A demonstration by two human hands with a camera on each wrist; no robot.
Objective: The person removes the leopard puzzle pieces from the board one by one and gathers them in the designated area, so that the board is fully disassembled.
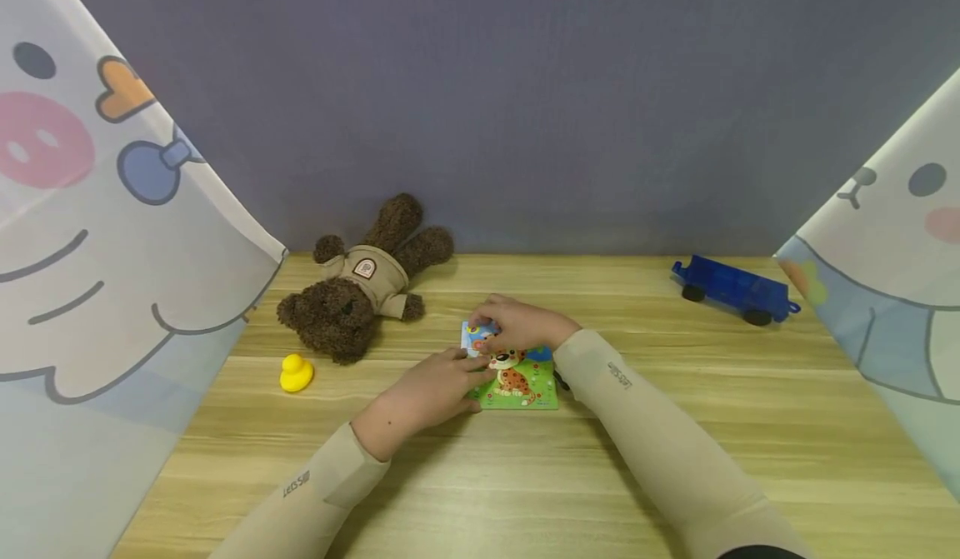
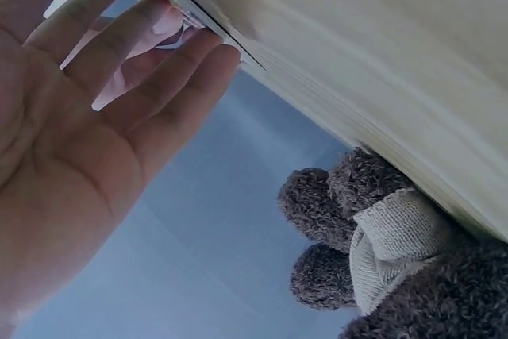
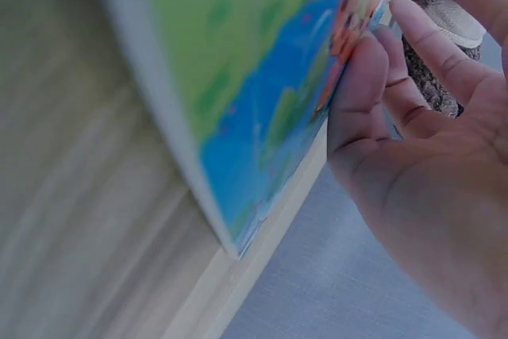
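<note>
A flat board with a cartoon leopard picture [image 1: 517, 384] lies on the table in front of both hands. My left hand [image 1: 438, 388] rests along its left side, fingers fairly straight and fingertips on the picture. The left wrist view shows that palm and the fingertips at the board's edge. From the far side, my right hand [image 1: 521, 324] reaches over the board, its thumb [image 3: 361, 85] touching the picture near the leopard's head. Its other fingers bend loosely toward the far left corner, with part of the picture showing between thumb and fingers. The forearm covers the board's right edge.
A brown teddy bear [image 1: 345, 317] in a beige top lies at the back left. In front of it sits a yellow rubber duck [image 1: 296, 373]. A blue toy wagon [image 1: 735, 286] stands at the back right. A grey backdrop [image 1: 525, 109] rises behind the wooden table [image 1: 450, 492].
</note>
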